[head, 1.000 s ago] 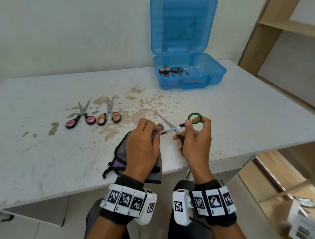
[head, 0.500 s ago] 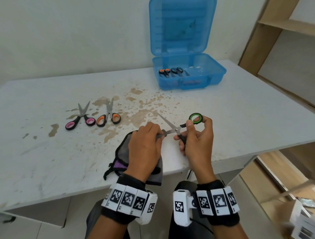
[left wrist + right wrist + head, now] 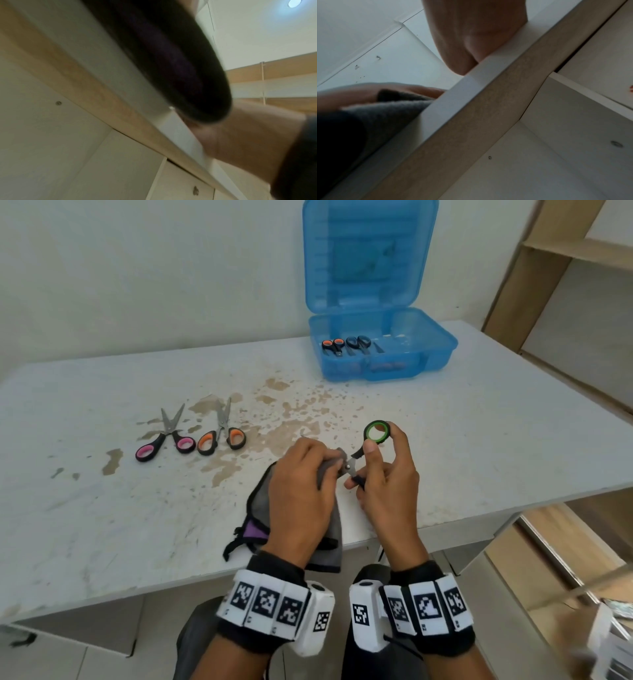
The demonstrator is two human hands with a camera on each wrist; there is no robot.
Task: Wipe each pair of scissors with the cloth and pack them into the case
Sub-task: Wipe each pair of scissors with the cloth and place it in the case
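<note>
- We hold a pair of green-handled scissors (image 3: 371, 440) in our right hand (image 3: 387, 487), thumb and fingers pinching the upper green ring and the lower handle, so the blades point left toward our other hand.
- Our left hand (image 3: 301, 491) is curled around a grey cloth (image 3: 330, 529), bunching it over the blades right up to the pivot screw; the blades are hidden inside the fold, which we judge is the wiping stroke itself.
- The rest of the cloth hangs from under the left hand over the near edge of the white table (image 3: 102, 525), where a purple patch shows.
- Beyond and to the left of our left hand lie pink-handled scissors (image 3: 166, 440) and, just beside them, orange-handled scissors (image 3: 222, 433), apparently waiting their turn.
- Well beyond our right hand stands the blue case (image 3: 383, 350), lid upright, with two pairs already inside, handles toward us.
- The wrist views show mostly the table edge, with a blurred part of the cloth.
- Stains mark the table beyond both hands.
</note>
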